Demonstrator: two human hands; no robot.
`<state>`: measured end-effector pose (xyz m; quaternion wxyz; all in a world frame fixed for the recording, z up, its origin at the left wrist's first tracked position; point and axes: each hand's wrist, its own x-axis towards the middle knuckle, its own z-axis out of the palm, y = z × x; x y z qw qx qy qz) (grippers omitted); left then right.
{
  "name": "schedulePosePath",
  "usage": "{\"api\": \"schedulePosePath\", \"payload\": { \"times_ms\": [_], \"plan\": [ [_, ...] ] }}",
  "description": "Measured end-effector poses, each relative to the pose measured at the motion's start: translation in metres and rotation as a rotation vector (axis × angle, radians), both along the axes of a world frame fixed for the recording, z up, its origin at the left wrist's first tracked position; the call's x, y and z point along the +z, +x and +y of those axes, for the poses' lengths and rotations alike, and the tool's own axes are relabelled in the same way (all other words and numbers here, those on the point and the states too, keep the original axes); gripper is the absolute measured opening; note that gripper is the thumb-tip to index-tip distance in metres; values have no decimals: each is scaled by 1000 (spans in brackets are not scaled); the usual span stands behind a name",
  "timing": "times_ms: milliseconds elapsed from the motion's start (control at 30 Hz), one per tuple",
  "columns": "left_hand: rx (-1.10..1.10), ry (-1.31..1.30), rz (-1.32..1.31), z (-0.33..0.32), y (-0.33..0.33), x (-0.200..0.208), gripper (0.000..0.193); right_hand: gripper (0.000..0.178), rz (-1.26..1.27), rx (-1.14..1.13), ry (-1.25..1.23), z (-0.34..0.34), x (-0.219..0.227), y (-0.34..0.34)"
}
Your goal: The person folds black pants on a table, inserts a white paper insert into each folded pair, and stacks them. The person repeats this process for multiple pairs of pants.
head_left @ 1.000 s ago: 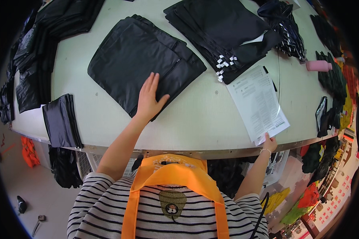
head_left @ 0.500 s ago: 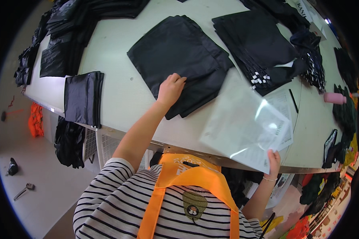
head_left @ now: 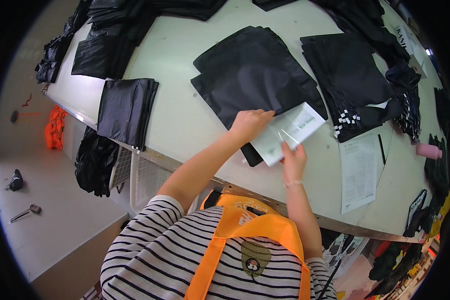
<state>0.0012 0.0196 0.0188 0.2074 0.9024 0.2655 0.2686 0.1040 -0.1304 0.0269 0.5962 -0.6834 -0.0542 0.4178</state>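
**Mia:** What do you see from the head camera, looking down?

**Ben:** A person in a striped shirt (head_left: 160,250) with orange straps (head_left: 255,230) stands at a big pale table (head_left: 185,115). Both arms reach up onto it.

**Mia:** What is the left hand doing?

**Ben:** The left hand (head_left: 249,125) lies on the near edge of a folded black cloth (head_left: 255,75). Its fingers curl over the top corner of a clear plastic bag (head_left: 287,132). It looks like it grips the bag there, but I cannot tell how tight.

**Mia:** And the other one?

**Ben:** The right hand (head_left: 293,161) pinches the lower edge of the same bag. So both hands hold the bag.

**Mia:** Where is the bag?

**Ben:** It lies near the front edge of the table, half on top of the folded black cloth. It is tilted, with one corner pointing up and to the right.

**Mia:** What else is on the table?

**Ben:** A sheet of paper (head_left: 360,170) lies to the right of the bag, with a dark pen (head_left: 382,149) just beside it. A stack of black cloths (head_left: 355,75) sits farther right. A small black pile (head_left: 127,110) hangs over the left edge. A pink thing (head_left: 429,151) is at the far right.

**Mia:** And on the floor?

**Ben:** An orange bundle (head_left: 54,127) lies at the left, by the table.
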Motion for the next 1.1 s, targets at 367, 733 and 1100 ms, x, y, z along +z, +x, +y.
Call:
{"api": "schedulePosePath", "payload": {
  "times_ms": [367,733,1100],
  "plan": [
    [57,-182,175,6,-7,-12,19,22,-52,272,-69,70,-32,-8],
    [-159,-212,487,11,7,-21,49,15,-1295,1189,-423,72,9,76],
    [-194,-133,582,9,16,-14,47,21,-1181,1137,-240,50,80,75]
  ]
}}
